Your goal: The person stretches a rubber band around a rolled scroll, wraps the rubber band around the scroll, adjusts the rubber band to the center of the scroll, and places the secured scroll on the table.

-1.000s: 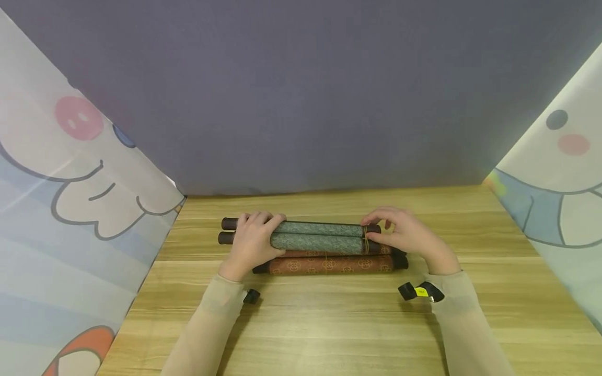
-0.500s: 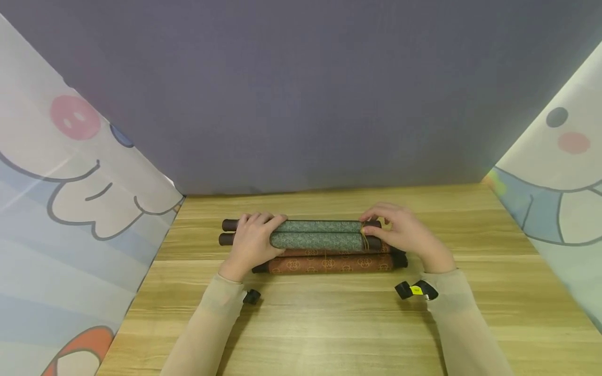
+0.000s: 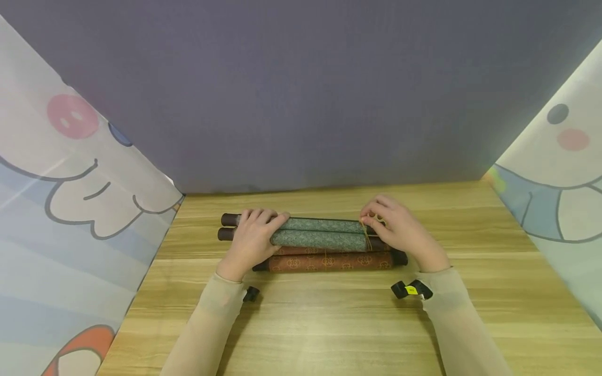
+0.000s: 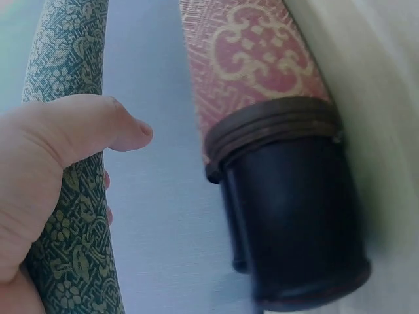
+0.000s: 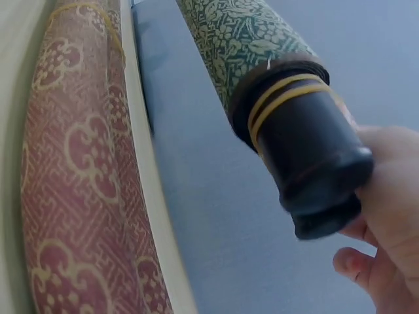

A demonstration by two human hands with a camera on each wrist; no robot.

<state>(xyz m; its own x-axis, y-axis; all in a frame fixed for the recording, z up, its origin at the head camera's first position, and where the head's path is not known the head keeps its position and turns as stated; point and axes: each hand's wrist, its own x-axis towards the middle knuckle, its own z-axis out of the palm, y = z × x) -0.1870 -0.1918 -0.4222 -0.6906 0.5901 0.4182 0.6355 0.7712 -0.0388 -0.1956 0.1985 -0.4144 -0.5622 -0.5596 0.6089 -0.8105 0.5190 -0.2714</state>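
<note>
Green scrolls lifted a little off the red pair, cord end worked by the right hand

Nearest the desk's (image 3: 329, 324) front edge lie the red scrolls (image 3: 329, 261); on them the green scrolls (image 3: 320, 235), mid-desk. The left hand (image 3: 251, 243) stays curled over their left end, while the right hand (image 3: 400, 230) pinches the yellow cord (image 3: 366, 237) at the dark end cap (image 5: 308, 163). Compared with a second ago, its fingers have closed in on the cord and shifted farther back.

Surface: wooden table (image 3: 329, 324), light grain.
On it: red-brown patterned scrolls (image 3: 329, 261), lying lengthwise.
Stacked above: green patterned scrolls (image 3: 320, 233), resting on the red-brown ones.
</note>
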